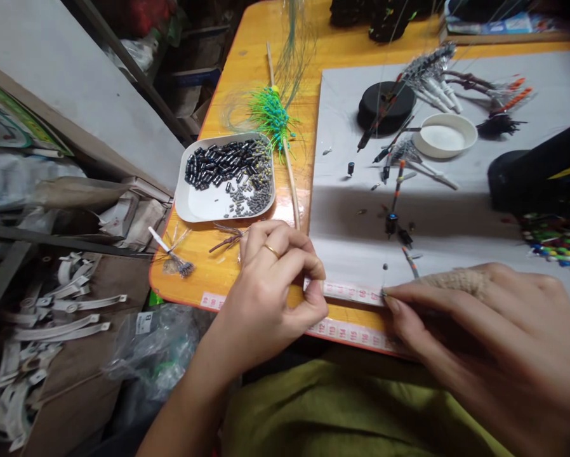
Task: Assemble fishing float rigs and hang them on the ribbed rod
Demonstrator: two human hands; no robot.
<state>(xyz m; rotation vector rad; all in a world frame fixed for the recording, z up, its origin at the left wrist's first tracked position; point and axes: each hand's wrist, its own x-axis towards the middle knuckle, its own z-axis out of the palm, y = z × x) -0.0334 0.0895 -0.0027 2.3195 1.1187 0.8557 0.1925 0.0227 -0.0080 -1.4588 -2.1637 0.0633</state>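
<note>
My left hand (282,279) is closed in a pinch at the near left corner of the white board (342,247), over the printed measuring tape (351,291). What its fingertips hold is hidden. At the tape's other visible end, my right hand (475,324) pinches a tiny dark thing between thumb and forefinger, too small to name. A strip of beige tape wraps one of its fingers. Just beyond the right fingertips lies a small dark bead (385,266). A fishing float (392,222) with an orange tip and dark body lies farther up the board.
On the left, a white tray (183,197) holds black cylinders and small grey pieces. Green and blue threaded stoppers (271,114) hang around a thin stick. A black round container (387,108), a white dish (445,135) and bundled swivels (428,70) are on the board.
</note>
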